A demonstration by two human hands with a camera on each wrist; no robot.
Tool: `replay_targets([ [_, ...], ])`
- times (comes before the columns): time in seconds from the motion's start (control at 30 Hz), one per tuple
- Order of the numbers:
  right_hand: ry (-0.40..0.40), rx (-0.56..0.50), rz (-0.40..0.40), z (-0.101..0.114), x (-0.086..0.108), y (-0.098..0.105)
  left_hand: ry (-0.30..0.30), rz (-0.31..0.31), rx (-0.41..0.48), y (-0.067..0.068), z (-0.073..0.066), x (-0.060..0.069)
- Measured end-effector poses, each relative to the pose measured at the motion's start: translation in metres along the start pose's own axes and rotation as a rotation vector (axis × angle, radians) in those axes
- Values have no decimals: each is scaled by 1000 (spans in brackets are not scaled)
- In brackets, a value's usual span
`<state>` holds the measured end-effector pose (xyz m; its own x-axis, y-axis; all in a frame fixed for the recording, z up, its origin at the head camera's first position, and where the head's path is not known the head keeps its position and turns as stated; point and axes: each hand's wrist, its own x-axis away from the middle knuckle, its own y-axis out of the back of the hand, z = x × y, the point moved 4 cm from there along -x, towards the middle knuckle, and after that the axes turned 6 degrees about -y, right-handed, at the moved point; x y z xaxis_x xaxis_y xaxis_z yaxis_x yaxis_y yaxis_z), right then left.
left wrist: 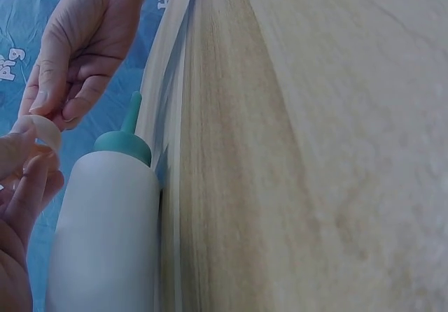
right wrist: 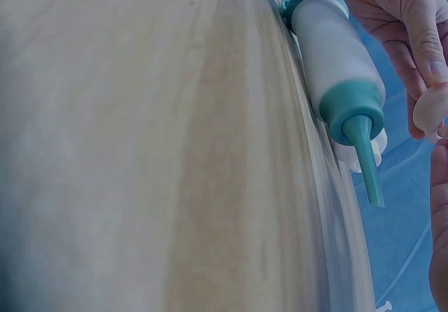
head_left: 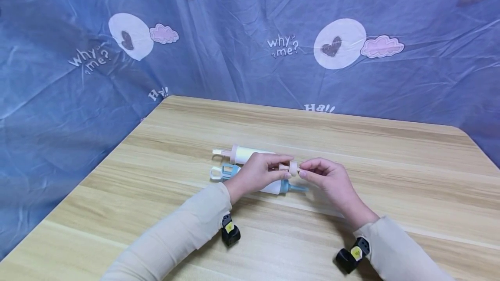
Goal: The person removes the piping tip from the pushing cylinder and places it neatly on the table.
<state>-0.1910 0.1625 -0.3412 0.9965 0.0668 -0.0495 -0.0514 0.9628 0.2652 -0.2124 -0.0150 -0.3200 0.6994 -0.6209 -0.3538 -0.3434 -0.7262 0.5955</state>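
Above the table, my left hand (head_left: 258,171) holds a small pale pink-white nozzle cap (head_left: 293,168) between thumb and fingers. My right hand (head_left: 330,181) pinches the narrow end of that piece from the other side, thumb and index finger together. Just beneath the left hand lies a white cylindrical bottle (head_left: 271,187) with a teal collar, a thin teal spout (right wrist: 365,159) and a loop handle. Behind it lies a similar white bottle (head_left: 247,154) with a pink collar; my left hand hides its right end.
Both bottles lie on their sides on the wood-grain table (head_left: 410,185). A blue printed cloth (head_left: 242,55) hangs behind and to the left of the table. Black wrist cameras (head_left: 230,233) are strapped at both cream sleeves.
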Motion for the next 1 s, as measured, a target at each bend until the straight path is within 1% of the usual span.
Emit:
replay_targets([
  [0.33,13,-69,13,-1,1,-1,-29,-25,-34,1,2,1],
  [0.4,10,-77,22,-1,0,-1,-34,-28,-27,1,3,1],
  [0.6,-9,-66,48,-3,-2,-4,-35,-40,-17,2,3,0],
  [0.83,-12,-47,104,-3,-2,-7,-43,-60,-21,0,1,-1],
  [1.0,-27,-31,101,-2,-3,-8,-36,-63,-8,-1,1,-1],
])
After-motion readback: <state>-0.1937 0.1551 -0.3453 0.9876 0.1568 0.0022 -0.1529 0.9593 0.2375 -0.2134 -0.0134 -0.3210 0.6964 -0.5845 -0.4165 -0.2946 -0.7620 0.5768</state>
